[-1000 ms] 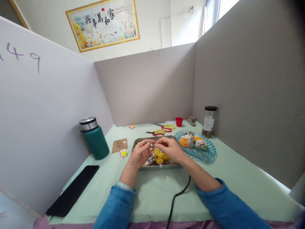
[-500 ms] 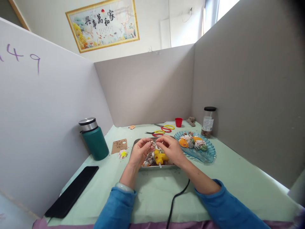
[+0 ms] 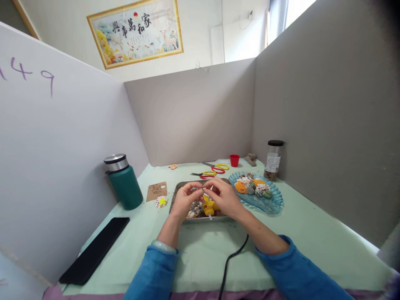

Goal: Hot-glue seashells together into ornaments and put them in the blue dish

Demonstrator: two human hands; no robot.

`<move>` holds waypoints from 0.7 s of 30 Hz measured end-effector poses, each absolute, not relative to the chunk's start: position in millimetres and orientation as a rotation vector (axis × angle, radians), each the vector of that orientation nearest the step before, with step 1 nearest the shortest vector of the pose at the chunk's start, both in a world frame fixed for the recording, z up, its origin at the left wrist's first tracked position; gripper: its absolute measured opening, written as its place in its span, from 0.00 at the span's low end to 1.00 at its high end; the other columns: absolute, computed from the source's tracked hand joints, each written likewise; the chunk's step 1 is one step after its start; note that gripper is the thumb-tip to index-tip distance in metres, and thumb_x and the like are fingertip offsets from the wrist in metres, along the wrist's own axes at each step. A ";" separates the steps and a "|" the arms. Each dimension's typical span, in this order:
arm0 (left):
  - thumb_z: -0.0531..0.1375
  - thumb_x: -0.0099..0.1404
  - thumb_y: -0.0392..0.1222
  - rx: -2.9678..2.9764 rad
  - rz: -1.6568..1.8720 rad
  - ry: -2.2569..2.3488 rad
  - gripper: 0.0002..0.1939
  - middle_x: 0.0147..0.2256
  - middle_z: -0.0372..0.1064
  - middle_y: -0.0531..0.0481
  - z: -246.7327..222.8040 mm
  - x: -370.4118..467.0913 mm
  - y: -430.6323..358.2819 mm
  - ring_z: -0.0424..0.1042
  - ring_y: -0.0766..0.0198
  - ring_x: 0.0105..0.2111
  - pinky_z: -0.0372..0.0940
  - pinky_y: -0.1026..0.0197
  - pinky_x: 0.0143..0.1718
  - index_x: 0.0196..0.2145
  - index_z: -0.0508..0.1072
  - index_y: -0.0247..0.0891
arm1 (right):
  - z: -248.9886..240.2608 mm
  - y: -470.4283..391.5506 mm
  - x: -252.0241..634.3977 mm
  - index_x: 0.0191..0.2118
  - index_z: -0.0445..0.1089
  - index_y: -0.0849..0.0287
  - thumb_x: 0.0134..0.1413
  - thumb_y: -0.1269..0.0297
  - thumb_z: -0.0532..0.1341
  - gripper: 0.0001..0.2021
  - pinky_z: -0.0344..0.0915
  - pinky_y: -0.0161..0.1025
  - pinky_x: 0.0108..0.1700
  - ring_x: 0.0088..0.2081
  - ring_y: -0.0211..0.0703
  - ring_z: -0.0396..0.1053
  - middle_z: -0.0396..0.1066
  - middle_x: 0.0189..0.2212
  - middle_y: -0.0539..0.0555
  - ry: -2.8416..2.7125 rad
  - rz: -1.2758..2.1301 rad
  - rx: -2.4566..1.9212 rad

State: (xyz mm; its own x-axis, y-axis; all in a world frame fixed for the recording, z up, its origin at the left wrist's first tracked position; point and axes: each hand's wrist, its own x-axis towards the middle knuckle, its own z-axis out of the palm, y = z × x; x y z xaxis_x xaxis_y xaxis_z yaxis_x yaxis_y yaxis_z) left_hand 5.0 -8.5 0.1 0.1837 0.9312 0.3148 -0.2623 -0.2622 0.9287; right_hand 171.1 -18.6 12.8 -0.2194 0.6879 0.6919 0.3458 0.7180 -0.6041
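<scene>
My left hand point(image 3: 185, 201) and my right hand point(image 3: 223, 197) meet fingertip to fingertip above a metal tray point(image 3: 200, 221). Both are closed in a pinch around something small and pale, mostly hidden by the fingers. Below them in the tray lies a yellow hot glue gun point(image 3: 208, 207), its clear stick end pointing toward me. Beside the glue gun is a pile of small shells point(image 3: 195, 209), partly covered by my left hand. A black cord point(image 3: 227, 263) runs from near the tray toward the table's front edge.
A blue glass plate point(image 3: 271, 206) with painted pieces sits right. Behind the tray lie two pairs of scissors point(image 3: 208, 173) and a red cup point(image 3: 234, 161). A jar point(image 3: 273, 161) stands far right. Left are a green bottle point(image 3: 125, 187), a cardboard piece point(image 3: 157, 191) and a black flat object point(image 3: 96, 250).
My fingertips have drawn closer together, now touching over the tray where a small gap showed before. The things on the table stay put.
</scene>
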 end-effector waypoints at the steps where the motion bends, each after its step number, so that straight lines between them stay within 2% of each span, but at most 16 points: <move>1: 0.69 0.50 0.42 1.347 1.352 0.729 0.15 0.27 0.72 0.52 -0.2 4.6 -8.5 0.69 0.69 0.22 0.67 0.63 0.29 0.35 0.73 0.34 | 12.5 -18.1 171.3 0.34 0.69 0.57 0.57 0.64 0.58 0.04 0.59 0.36 0.33 0.31 0.39 0.63 0.67 0.31 0.52 -1.826 0.393 -0.806; 8: 0.70 0.49 0.42 1.421 1.334 0.759 0.15 0.30 0.71 0.52 3.7 2.6 -10.6 0.69 0.70 0.22 0.66 0.64 0.27 0.33 0.72 0.35 | 12.5 -14.2 173.4 0.31 0.68 0.57 0.55 0.63 0.59 0.05 0.56 0.35 0.30 0.29 0.37 0.61 0.67 0.30 0.50 -1.820 0.507 -0.792; 13: 0.69 0.50 0.41 1.500 1.333 0.751 0.14 0.32 0.69 0.51 4.0 3.0 -10.5 0.68 0.68 0.27 0.66 0.65 0.27 0.33 0.72 0.35 | 11.8 -12.3 174.5 0.31 0.68 0.58 0.54 0.64 0.59 0.05 0.56 0.35 0.31 0.29 0.37 0.61 0.67 0.29 0.49 -1.813 0.565 -0.778; 21: 0.67 0.52 0.42 1.588 1.344 0.721 0.11 0.37 0.64 0.50 6.2 4.1 -12.5 0.65 0.69 0.29 0.64 0.67 0.25 0.31 0.72 0.35 | 10.8 -11.1 175.8 0.30 0.68 0.58 0.54 0.64 0.59 0.04 0.57 0.35 0.32 0.29 0.37 0.61 0.66 0.28 0.49 -1.810 0.647 -0.760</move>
State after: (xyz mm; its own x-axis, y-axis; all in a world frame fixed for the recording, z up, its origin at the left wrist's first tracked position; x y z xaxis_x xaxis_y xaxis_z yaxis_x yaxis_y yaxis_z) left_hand 4.1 -12.5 6.2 0.2370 0.8684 0.4356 -0.1172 -0.4195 0.9001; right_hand 175.8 -11.1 10.8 -0.2769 0.7503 0.6003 0.1998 0.6560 -0.7278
